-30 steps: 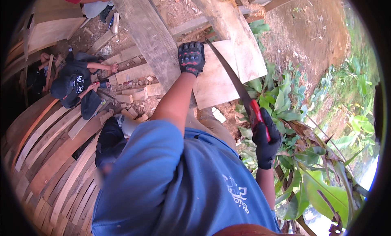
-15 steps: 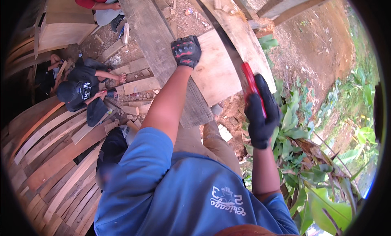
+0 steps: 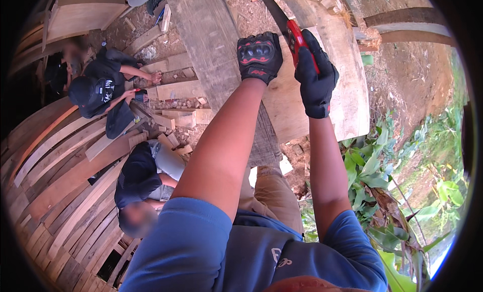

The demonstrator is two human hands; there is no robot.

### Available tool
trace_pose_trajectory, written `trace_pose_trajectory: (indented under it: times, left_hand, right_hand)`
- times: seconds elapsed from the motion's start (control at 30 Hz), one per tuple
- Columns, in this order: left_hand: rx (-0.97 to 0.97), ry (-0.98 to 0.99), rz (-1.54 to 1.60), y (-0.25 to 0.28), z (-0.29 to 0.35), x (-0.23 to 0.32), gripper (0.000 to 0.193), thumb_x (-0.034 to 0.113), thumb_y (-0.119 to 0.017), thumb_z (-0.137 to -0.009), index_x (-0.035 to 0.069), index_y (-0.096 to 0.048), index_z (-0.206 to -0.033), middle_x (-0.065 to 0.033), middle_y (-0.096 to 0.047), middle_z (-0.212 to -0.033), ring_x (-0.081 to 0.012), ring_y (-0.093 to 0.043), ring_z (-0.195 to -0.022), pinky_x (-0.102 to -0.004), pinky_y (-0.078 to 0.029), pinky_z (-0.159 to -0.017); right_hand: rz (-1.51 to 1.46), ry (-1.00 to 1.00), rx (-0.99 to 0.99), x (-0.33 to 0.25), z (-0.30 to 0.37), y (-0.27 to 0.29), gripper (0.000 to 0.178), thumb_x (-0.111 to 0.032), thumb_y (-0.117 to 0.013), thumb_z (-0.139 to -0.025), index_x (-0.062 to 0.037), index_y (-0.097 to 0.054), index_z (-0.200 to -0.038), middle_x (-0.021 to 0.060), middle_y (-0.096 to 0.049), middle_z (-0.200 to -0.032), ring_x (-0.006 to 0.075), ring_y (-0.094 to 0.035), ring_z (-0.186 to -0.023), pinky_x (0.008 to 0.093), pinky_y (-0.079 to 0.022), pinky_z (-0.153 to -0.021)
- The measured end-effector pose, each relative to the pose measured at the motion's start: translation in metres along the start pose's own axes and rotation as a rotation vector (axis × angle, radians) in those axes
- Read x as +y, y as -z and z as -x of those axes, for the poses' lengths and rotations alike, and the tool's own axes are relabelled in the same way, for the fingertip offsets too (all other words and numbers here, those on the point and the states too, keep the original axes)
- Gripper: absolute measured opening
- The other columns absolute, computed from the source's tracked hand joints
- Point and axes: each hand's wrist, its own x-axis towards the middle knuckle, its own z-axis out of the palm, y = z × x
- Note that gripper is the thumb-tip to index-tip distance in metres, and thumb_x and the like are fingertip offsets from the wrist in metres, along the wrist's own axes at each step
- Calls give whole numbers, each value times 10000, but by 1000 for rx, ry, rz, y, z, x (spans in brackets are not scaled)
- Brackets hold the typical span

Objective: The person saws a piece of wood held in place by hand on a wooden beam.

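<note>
In my right hand [image 3: 318,75], in a black glove, is a handsaw [image 3: 296,35] with a red handle. My fingers wrap round the handle, and its dark blade runs up and left past the picture's top edge. My left hand [image 3: 259,57], in a black glove with red-trimmed knuckle guards, bears down on a pale plywood board [image 3: 282,108]. Its fingers look curled, with their tips hidden. The plywood lies against a weathered grey plank [image 3: 204,45]. The blade passes close to my left hand, over the wood; whether its teeth touch it, I cannot tell.
Another light board [image 3: 347,98] with a curved edge lies at the right, wood offcuts [image 3: 327,1] on its far end. Two people [image 3: 95,93] [image 3: 143,178] sit or bend at the left beside stacked lumber [image 3: 75,191]. Leafy plants [image 3: 370,166] grow at the right.
My right hand has moved forward with the saw, bringing the handle up beside my left hand. The view has shifted, and more of the bending person at the left shows.
</note>
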Motion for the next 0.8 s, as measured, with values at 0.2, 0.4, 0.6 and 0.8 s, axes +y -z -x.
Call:
trace_pose_trajectory:
  times: [0.2,0.4,0.6,0.8]
  left_hand:
    - [-38,-5,-14,4,-3,4,386,329,-486,-1090,132,-777,-930,-133,-794,-911,-344,-751,-874,-511,-516,-884]
    - [-28,-21,-58,2,-2,4,387,323,-486,-1090,121,-764,-911,-144,-790,-911,-347,-750,-880,-511,-516,-883]
    - [66,-17,-51,-8,-1,-2,350,310,-524,-1071,127,-767,-899,-144,-782,-886,-354,-745,-868,-504,-510,-884]
    - [47,-8,-62,-9,1,4,306,292,-574,-1048,134,-783,-888,-137,-776,-866,-352,-736,-854,-501,-502,-877]
  right_hand:
    - [-23,-39,-28,3,5,2,386,-192,-718,-1029,-96,-736,-1403,175,-827,-1050,213,-807,-865,350,-598,-773]
    - [56,47,-68,-1,8,5,385,-193,-708,-1031,-120,-730,-1408,180,-818,-1110,274,-816,-904,366,-610,-799]
    - [146,115,-96,-11,17,5,386,-192,-705,-1022,-148,-723,-1405,187,-791,-1209,370,-794,-1014,437,-609,-905]
    - [131,179,-51,-9,22,6,406,-161,-689,-1024,-145,-705,-1429,195,-783,-1227,374,-796,-1004,421,-618,-879]
